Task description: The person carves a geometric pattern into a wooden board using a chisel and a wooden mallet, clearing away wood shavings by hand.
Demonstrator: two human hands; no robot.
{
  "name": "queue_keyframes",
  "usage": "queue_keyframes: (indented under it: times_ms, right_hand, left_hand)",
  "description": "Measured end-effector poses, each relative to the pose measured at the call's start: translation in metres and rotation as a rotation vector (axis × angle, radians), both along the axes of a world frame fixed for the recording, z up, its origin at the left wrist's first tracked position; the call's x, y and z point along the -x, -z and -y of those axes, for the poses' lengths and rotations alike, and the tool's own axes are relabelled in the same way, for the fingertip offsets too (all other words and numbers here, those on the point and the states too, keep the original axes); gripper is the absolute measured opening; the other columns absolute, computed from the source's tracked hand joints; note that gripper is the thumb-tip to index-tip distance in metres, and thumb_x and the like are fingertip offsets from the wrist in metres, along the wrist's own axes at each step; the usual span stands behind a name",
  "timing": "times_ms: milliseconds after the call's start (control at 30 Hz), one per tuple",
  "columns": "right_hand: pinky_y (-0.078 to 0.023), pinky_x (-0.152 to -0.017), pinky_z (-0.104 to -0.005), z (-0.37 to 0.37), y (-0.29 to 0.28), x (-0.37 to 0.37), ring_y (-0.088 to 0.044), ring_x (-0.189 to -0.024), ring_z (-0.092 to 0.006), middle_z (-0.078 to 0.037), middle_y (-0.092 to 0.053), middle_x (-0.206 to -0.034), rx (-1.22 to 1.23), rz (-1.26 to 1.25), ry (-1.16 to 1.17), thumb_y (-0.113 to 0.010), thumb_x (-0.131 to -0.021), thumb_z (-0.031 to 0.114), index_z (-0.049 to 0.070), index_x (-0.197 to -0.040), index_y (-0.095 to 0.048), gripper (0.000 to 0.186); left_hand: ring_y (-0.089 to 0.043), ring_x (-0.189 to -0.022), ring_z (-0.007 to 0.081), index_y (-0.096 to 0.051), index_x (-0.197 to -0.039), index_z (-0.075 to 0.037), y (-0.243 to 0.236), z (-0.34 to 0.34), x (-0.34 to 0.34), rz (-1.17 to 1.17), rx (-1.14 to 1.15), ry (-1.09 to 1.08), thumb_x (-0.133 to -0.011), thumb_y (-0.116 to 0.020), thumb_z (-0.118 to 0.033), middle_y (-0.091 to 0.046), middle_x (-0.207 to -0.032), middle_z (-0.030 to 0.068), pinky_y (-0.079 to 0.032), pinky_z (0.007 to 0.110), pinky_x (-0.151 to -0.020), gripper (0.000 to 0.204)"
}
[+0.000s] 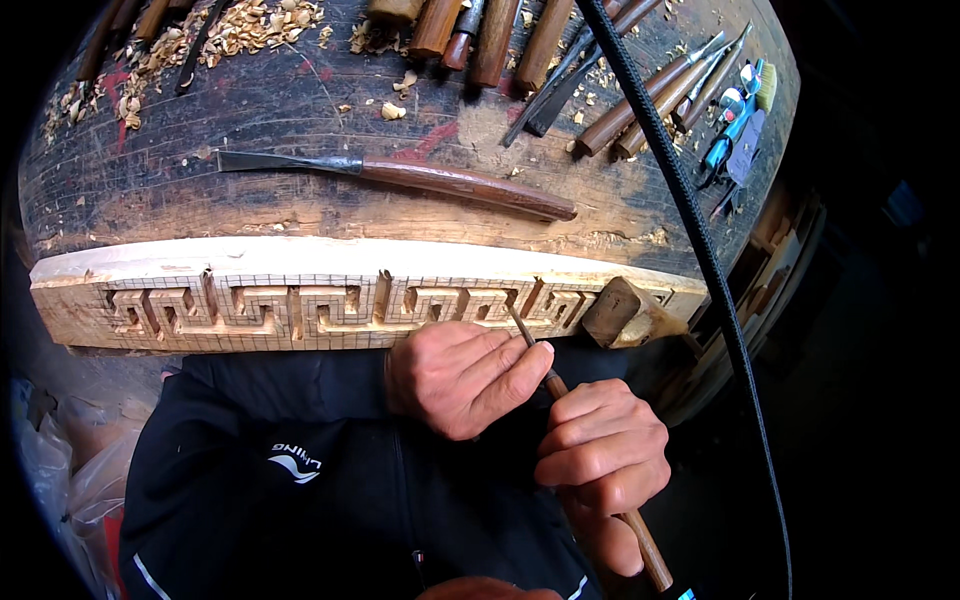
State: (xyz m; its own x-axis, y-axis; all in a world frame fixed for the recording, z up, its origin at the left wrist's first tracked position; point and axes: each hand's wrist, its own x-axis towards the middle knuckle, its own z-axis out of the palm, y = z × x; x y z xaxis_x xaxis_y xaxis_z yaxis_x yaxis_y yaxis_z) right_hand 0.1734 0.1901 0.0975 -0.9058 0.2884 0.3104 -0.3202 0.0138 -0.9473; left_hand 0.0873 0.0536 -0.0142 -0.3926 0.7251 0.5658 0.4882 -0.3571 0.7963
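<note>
A long pale wooden board (200, 340) lies along the bench's near edge, its gridded face cut with a recessed angular key pattern. My right hand (605, 450) is closed around the brown wooden handle of a slim carving chisel (650, 555). Further up the same tool, my left hand (465, 375) pinches the shank near the blade, its side resting against the board's lower edge. The blade tip meets the carved pattern right of the board's middle. A wooden mallet (625, 315) rests at the right end of the board.
On the dark, worn bench (300, 110) lies a wide-bladed chisel (460, 188) behind the board. Several wooden-handled tools (495, 40) line the far side. Wood shavings (255, 30) are heaped at far left. A brush (766, 86) lies at right. A black cord (690, 210) crosses the right side.
</note>
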Motion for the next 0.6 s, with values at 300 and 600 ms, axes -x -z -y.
queue_keyframes:
  times_ms: [300, 600]
  right_hand:
    - [-0.031, -0.038, -0.0278, -0.004, -0.006, 0.011, -0.051, -0.038, -0.0164, -0.014, -0.065, -0.06, -0.02, 0.075, -0.044, -0.052, -0.122, 0.057, 0.008, -0.063, -0.046, 0.076]
    - [-0.029, -0.037, -0.029, 0.005, 0.01, 0.006, -0.048, -0.036, -0.0156, -0.01, -0.061, -0.056, 0.024, 0.007, 0.138, -0.051, -0.124, 0.037, 0.011, -0.064, -0.041, 0.066]
  left_hand:
    - [-0.082, -0.081, 0.0252, -0.074, -0.123, 0.015, 0.002, -0.001, -0.002, 0.014, -0.011, -0.022, -0.097, -0.073, -0.007, -0.08, -0.092, 0.019, -0.064, 0.033, -0.065, 0.035]
    - [-0.086, -0.086, 0.0295, -0.066, -0.133, 0.017, -0.004, 0.004, 0.004, 0.005, 0.106, 0.081, -0.097, -0.08, -0.002, -0.082, -0.098, 0.0198, -0.069, 0.036, -0.069, 0.043]
